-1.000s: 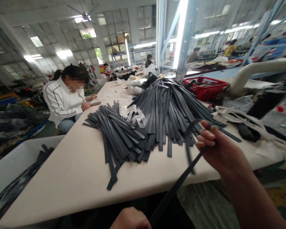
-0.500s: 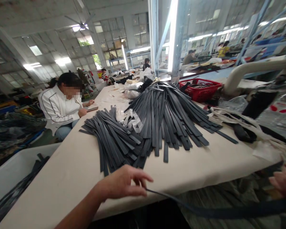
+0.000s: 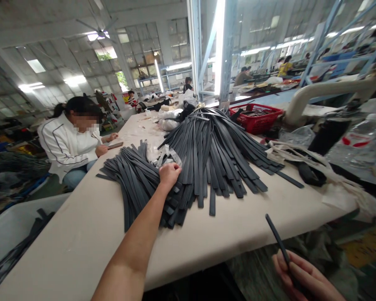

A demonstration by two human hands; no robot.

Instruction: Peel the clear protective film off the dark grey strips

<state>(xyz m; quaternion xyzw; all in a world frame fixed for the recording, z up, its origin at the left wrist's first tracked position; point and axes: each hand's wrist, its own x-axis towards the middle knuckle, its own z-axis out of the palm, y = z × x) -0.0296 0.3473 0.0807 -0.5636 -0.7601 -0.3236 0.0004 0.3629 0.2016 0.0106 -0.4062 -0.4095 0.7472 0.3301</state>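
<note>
My left hand (image 3: 169,175) reaches over the table to the crumpled white strips (image 3: 167,156) between two heaps of dark straps. Its fingers are pressed together; what they hold, if anything, is hidden. The smaller heap (image 3: 134,179) fans out left of it, and the larger bundle (image 3: 209,154), gathered at its top, spreads to its right. Low at the right, past the table's front edge, my right hand (image 3: 296,271) grips a dark strap (image 3: 277,238) between thumb and fingers, one end pointing up and left.
Across the cream table (image 3: 69,246) at the left sits a person in a white jacket (image 3: 69,142). A white bin (image 3: 19,213) with dark straps stands at the left. A red basket (image 3: 255,119) and pale straps (image 3: 326,171) lie toward the right.
My left hand has let go of the strap and moved up and forward to the white strips. My right hand has come further into view from the right with the strap.
</note>
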